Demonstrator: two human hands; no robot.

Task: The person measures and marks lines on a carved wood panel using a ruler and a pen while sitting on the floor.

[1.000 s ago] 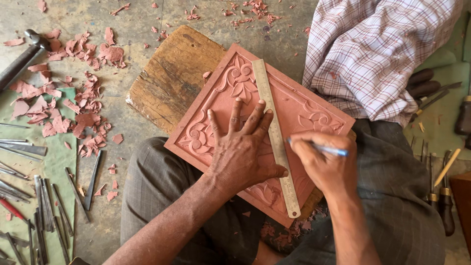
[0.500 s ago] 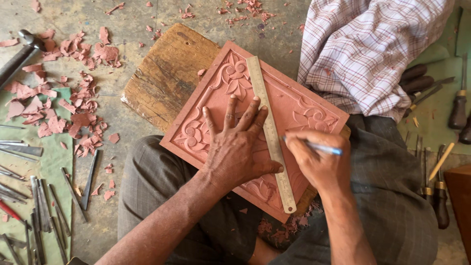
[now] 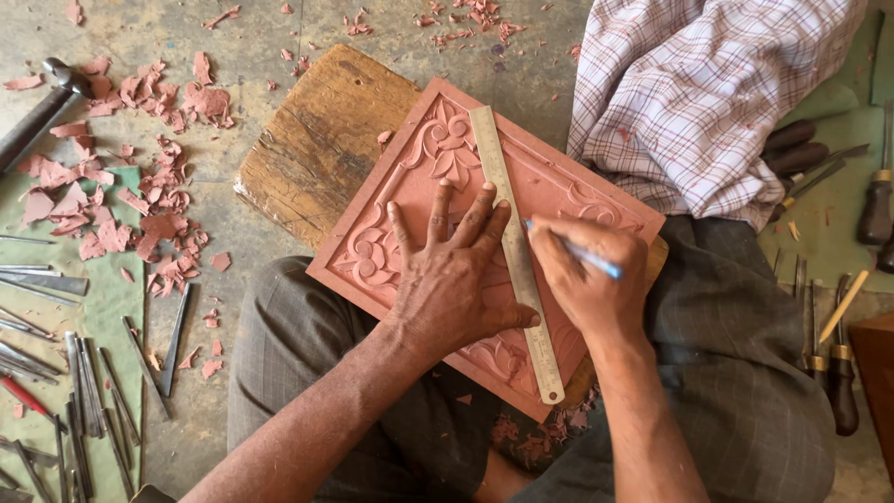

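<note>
The left hand point(image 3: 456, 289) lies flat with fingers spread on a carved reddish stone slab point(image 3: 419, 200), its thumb against a metal ruler point(image 3: 515, 251) laid lengthwise across the carving. The slab rests on a wooden block point(image 3: 312, 149) and the person's lap. Just right of the ruler, the right hand point(image 3: 591, 279) pinches a blue pen point(image 3: 587, 253), tip at the ruler's edge; chisels point(image 3: 93, 391) and stone chips point(image 3: 140, 205) lie on the floor to the left.

The left hand point(image 3: 456, 279) hides the carved slab's point(image 3: 559, 186) middle; the pen's point(image 3: 582, 253) tip is buried under the right hand point(image 3: 587, 279). The hammer point(image 3: 42, 102) is cropped at the left edge.
</note>
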